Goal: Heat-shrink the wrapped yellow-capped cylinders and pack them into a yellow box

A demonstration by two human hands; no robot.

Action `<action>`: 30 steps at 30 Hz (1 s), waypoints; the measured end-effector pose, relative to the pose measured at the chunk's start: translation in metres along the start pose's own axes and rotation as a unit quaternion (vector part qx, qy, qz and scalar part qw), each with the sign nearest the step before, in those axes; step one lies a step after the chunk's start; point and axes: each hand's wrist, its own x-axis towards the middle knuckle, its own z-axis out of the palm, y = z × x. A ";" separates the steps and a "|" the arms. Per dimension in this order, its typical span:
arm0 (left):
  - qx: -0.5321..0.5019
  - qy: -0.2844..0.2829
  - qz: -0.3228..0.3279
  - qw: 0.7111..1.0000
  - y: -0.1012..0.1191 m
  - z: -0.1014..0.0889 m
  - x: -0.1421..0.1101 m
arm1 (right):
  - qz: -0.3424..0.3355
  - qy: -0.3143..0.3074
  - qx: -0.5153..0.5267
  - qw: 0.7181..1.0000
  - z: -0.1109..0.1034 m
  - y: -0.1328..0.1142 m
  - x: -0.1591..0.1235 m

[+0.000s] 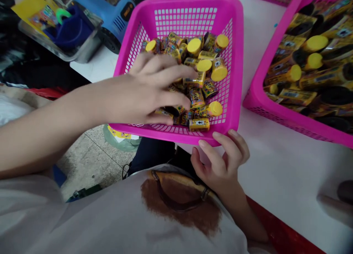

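Note:
A pink mesh basket (234,33) sits at the table's near edge, partly overhanging it, and holds several small yellow-capped, yellow-labelled containers (206,64). My left hand (149,92) reaches into the basket from the left, its fingers spread and laid over the containers, touching them; whether any is gripped is hidden under the palm. My right hand (220,162) is below the basket, with curled fingertips against its near rim at the bottom right corner.
A second pink basket (256,96) full of larger yellow-capped tubes stands at the right on the white table (275,165). A blue power tool (113,11) and a tray with blue and yellow items (66,29) lie at the back left. Floor shows below left.

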 end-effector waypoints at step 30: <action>-0.038 0.026 -0.044 0.998 -0.038 -0.029 0.033 | -0.002 -0.003 -0.001 1.000 -0.001 0.000 -0.002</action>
